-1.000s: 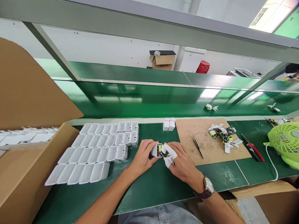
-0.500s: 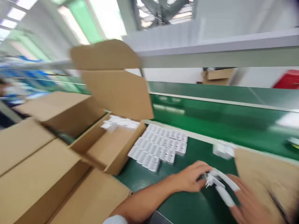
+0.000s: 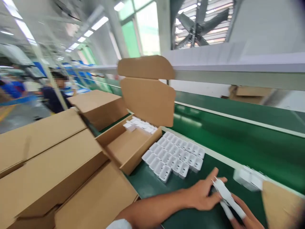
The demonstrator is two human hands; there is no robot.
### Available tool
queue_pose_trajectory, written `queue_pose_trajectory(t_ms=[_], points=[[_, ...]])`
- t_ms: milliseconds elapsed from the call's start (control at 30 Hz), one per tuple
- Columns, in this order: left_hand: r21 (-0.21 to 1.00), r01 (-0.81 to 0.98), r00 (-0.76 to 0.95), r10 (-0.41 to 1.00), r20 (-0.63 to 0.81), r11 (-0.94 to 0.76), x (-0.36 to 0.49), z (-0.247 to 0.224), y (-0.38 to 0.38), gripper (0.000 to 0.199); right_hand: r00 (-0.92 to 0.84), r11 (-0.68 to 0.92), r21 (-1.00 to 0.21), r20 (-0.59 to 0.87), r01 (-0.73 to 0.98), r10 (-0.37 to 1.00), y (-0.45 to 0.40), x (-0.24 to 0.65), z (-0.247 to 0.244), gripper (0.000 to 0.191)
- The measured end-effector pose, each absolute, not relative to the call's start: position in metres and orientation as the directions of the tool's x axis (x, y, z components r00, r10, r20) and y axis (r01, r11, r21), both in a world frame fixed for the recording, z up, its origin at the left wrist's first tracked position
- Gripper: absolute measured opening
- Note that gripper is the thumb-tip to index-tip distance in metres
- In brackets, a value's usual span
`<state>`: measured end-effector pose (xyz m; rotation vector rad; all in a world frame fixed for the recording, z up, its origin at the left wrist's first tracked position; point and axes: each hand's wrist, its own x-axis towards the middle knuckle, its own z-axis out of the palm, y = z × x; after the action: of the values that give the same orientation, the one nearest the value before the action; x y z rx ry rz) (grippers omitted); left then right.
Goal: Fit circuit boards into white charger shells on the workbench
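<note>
Smooth white plastic cases [image 3: 176,154] – matt brown cardboard box [image 3: 130,144] – glossy green panel [image 3: 214,133]

held piece [image 3: 222,188]: white | casings [image 3: 164,173]: white | bench [image 3: 152,187]: green | box [image 3: 143,151]: brown

White casings at the clock's centre, on the worktop, with boxes leftward and hands lower right.
Around the rows of white plastic casings [image 3: 175,154] on the flat green worktop [image 3: 147,184]: at 9 to 10 o'clock, just beside them, an open brown cardboard box [image 3: 128,143] with white plastic pieces [image 3: 144,124] in its far end; at 10, behind it, a closed brown cardboard carton [image 3: 102,103]; at 9, long brown cardboard boxes [image 3: 52,156]. At 4 to 5, the left hand [image 3: 202,194], then the right hand [image 3: 245,216], a small white plastic piece [image 3: 222,190] between; at 3 to 4, white plastic blocks [image 3: 250,178], a brown flat board [image 3: 278,205] to their right.
</note>
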<state>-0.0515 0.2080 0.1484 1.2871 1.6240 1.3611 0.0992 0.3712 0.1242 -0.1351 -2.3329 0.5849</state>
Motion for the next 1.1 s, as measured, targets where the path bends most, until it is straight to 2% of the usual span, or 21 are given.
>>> queue_pose_trajectory(t_ms=[100, 200, 433, 633, 700, 800, 867, 967, 1100], points=[[0.962, 0.242, -0.314, 0.928, 0.201, -0.126, -0.047, 0.141, 0.209, 0.097, -0.793, 0.894, -0.444, 0.562, -0.05, 0.235, 0.359, 0.117, 0.126, 0.056], [0.952, 0.269, -0.323, 0.918, 0.229, -0.143, -0.047, 0.133, 0.212, 0.1, -0.792, 0.882, -0.471, 0.527, 0.031, 0.309, 0.35, 0.118, 0.133, 0.046], [0.913, 0.384, -0.272, 0.928, 0.255, -0.138, -0.045, 0.128, 0.213, 0.093, -0.808, 0.886, -0.463, 0.522, 0.002, 0.274, 0.346, 0.113, 0.137, 0.053], [0.894, 0.4, -0.294, 0.897, 0.331, -0.199, -0.045, 0.123, 0.214, 0.12, -0.808, 0.895, -0.446, 0.526, 0.004, 0.266, 0.345, 0.116, 0.134, 0.048], [0.878, 0.452, -0.352, 0.873, 0.337, -0.157, -0.045, 0.121, 0.214, 0.111, -0.843, 0.895, -0.445, 0.473, 0.024, 0.258, 0.343, 0.115, 0.135, 0.046], [0.855, 0.51, -0.404, 0.853, 0.33, -0.089, -0.045, 0.12, 0.213, 0.076, -0.849, 0.88, -0.471, 0.439, 0.063, 0.295, 0.341, 0.114, 0.136, 0.043], [0.861, 0.502, -0.389, 0.866, 0.313, -0.086, -0.047, 0.12, 0.211, 0.059, -0.829, 0.881, -0.467, 0.463, 0.072, 0.313, 0.339, 0.114, 0.135, 0.043], [0.88, 0.464, -0.365, 0.882, 0.297, -0.104, -0.049, 0.121, 0.209, 0.053, -0.821, 0.889, -0.454, 0.482, 0.064, 0.305, 0.338, 0.114, 0.132, 0.041], [0.893, 0.442, -0.367, 0.89, 0.27, -0.088, -0.049, 0.12, 0.209, 0.053, -0.804, 0.863, -0.5, 0.481, 0.076, 0.349, 0.337, 0.114, 0.131, 0.035]])
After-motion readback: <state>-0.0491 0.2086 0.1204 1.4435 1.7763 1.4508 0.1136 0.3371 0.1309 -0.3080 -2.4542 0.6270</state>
